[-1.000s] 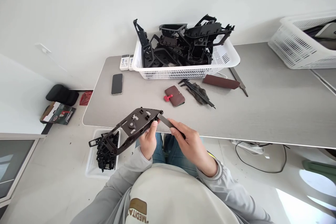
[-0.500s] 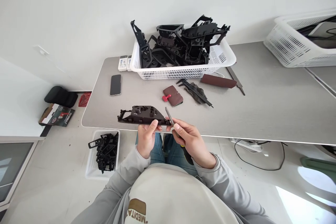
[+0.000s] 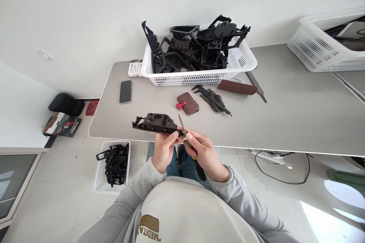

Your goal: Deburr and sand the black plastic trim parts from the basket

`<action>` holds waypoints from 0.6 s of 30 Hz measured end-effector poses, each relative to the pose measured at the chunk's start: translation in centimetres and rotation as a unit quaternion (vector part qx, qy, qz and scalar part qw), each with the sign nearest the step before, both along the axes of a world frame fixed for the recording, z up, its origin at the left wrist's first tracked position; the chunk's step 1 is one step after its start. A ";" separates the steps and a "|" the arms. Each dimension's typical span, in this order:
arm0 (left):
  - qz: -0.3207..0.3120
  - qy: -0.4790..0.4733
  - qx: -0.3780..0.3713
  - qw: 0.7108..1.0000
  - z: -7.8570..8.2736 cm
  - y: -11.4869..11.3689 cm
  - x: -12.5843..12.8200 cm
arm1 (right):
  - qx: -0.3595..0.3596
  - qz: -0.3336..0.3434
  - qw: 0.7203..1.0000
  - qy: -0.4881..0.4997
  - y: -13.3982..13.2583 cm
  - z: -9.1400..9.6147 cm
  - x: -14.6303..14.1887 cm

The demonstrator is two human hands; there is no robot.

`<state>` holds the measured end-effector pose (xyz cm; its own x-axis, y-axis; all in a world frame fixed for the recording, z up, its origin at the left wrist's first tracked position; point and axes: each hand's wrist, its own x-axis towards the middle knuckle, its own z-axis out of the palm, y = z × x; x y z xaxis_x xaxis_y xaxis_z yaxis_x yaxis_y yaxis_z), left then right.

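In my left hand point(image 3: 164, 151) is a dark plastic frame part point(image 3: 156, 123), gripped near its right end with the thumb on top. It sits just above the table's front edge, its long side running left to right. My right hand point(image 3: 203, 152) is closed around a slim hand file point(image 3: 182, 124) with a black and yellow handle point(image 3: 199, 169). The grey blade points up and away, beside the part's right end; whether it touches the plastic I cannot tell.
Behind is a white basket point(image 3: 182, 80) heaped with black plastic parts. On the table point(image 3: 285, 121) lie a phone point(image 3: 125, 92), folded sandpaper point(image 3: 190, 104), a caliper point(image 3: 213, 100), a brown strip point(image 3: 238, 87) and a flat file point(image 3: 256, 86). Another basket point(image 3: 316, 51) stands right; a floor bin point(image 3: 97, 176) holds parts.
My left hand has slid right and turned the plastic part slightly, so its right end sits lower. My right hand has shifted a little left with the file.
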<state>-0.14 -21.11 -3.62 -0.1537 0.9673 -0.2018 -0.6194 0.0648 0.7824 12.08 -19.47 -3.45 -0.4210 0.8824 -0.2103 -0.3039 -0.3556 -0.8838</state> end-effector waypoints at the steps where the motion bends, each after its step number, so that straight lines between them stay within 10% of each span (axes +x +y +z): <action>1: 0.004 0.001 0.002 1.000 0.0 0.0 0.1 | 0.000 0.003 1.000 -0.003 0.0 0.0 0.0; 12: 0.129 0.024 -0.027 0.991 0.1 0.0 0.3 | 0.089 -0.007 0.993 -0.074 0.4 -0.8 0.2; 18: 0.192 0.155 -0.008 0.969 -0.6 -0.1 -0.3 | 0.323 -0.038 0.897 -0.301 0.4 0.1 2.0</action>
<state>-0.47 -21.24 -4.18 -0.5565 0.8243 -0.1037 -0.3366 -0.1097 0.9352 14.03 -19.03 -3.31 -0.3355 0.9235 0.1859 0.2948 0.2904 -0.9104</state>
